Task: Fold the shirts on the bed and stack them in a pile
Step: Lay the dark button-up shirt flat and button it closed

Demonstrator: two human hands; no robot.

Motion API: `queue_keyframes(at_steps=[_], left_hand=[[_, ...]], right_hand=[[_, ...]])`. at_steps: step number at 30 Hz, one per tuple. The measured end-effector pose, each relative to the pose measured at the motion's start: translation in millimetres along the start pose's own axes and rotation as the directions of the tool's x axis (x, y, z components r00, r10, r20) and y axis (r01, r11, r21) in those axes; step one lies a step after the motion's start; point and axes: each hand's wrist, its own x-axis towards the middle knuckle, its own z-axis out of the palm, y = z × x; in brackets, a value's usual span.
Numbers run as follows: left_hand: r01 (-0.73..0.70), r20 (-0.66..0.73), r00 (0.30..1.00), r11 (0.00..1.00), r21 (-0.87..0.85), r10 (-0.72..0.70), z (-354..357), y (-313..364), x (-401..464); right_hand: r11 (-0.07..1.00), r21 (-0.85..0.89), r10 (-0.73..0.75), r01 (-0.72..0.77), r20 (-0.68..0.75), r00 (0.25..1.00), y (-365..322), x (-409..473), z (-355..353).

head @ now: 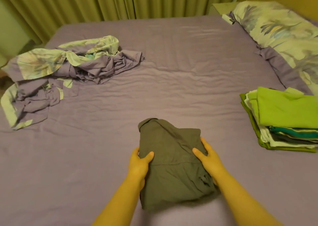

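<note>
Grey shirt (172,164), folded, lies on the bed (172,71) near the front edge. Left hand (138,164) grips its left side, thumb on top, fingers curled under the cloth. Right hand (207,157) grips the right side the same way. Pile (282,121) of folded shirts, green on top, sits at right, apart from the grey one. Crumpled bedding (60,71) far left. Pillow (278,31) top right.

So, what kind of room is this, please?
Most likely a bedroom in a home: a wide bed with a purple sheet, a floral pillow at its right end, and long curtains behind. Folded clothes lie stacked on the bed.
</note>
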Motion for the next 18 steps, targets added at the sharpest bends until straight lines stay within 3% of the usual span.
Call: queue_keyframes(at_steps=[9,18], left_hand=[[-0.194,0.15,0.97,0.981,-0.009,0.193,-15.9,61.3,-132.8],[-0.283,0.253,0.925,0.958,-0.036,0.283,40.4,112.4,-263.3]], right_hand=[[0.984,-0.042,-0.175,0.172,-0.11,0.978,-63.0,-129.6,-44.0],[0.936,-0.168,-0.344,0.311,-0.238,0.908,-134.8,-248.2,-151.2]])
